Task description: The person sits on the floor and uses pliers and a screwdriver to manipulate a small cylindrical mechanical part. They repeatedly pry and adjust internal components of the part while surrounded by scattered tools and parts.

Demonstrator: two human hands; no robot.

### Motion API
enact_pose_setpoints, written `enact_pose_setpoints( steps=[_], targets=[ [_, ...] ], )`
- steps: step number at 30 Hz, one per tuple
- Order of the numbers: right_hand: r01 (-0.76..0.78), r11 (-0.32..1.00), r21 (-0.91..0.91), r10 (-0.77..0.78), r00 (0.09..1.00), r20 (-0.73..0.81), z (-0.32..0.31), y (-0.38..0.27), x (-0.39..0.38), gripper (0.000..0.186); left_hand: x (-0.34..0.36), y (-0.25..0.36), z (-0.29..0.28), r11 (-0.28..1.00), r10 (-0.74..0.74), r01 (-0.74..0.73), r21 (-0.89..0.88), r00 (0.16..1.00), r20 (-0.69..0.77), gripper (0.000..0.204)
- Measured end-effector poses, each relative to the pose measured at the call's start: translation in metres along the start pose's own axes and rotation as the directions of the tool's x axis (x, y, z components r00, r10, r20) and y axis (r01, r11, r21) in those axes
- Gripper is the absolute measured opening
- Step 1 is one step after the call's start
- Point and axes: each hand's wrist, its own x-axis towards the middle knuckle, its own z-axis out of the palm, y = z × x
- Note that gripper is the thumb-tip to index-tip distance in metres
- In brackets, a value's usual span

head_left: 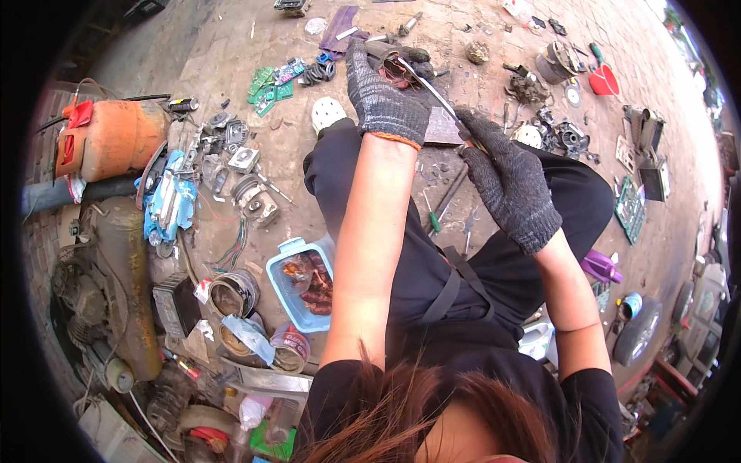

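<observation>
My left hand (390, 108), in a dark grey knitted glove with an orange cuff edge, grips a cylindrical metal motor housing (378, 51). Copper windings (396, 72) show in its open end. In a matching glove, my right hand (513, 185) is closed around a long thin metal rod (432, 91), perhaps a screwdriver; its handle is hidden in the palm. The rod's far end reaches the rim of the housing, beside the windings. Below the housing, between my legs, a flat grey metal block (442, 127) rests on the ground, partly covered by my hands.
Green circuit boards (266, 89) and metal motor parts (255, 197) lie to the left, near an orange gas cylinder (116, 139). A light blue basket (279, 282) stands by my left thigh. A green-handled screwdriver (434, 222) lies between my legs; a red scoop (603, 81) is far right.
</observation>
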Motion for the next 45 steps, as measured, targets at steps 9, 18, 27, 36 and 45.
enact_pose_setpoints(
  steps=[9,18,27,36,45],
  targets=[
    [0.047,0.998,0.042,-0.051,0.994,0.099,-0.026,0.013,0.004,0.037,-0.005,0.002,-0.003,0.996,-0.092,0.092,0.008,0.986,0.139,0.032],
    [-0.049,0.993,-0.105,0.046,0.999,-0.026,0.015,0.003,-0.015,0.041,0.013,-0.002,-0.005,0.993,-0.026,0.034,-0.117,0.997,0.071,0.045],
    [-0.02,1.0,-0.011,0.018,0.987,-0.161,0.039,0.003,-0.014,0.04,0.012,-0.009,-0.009,0.985,0.143,-0.138,-0.104,0.988,0.048,0.045],
    [-0.036,0.998,0.047,0.044,0.983,-0.178,0.042,-0.006,-0.007,0.039,0.002,-0.006,-0.001,0.989,0.117,-0.115,-0.092,0.993,0.026,0.044],
    [-0.052,0.998,0.045,0.058,0.984,-0.168,0.046,-0.005,-0.007,0.041,-0.002,-0.006,-0.002,0.987,0.121,-0.111,-0.113,0.989,0.084,0.046]
  ],
)
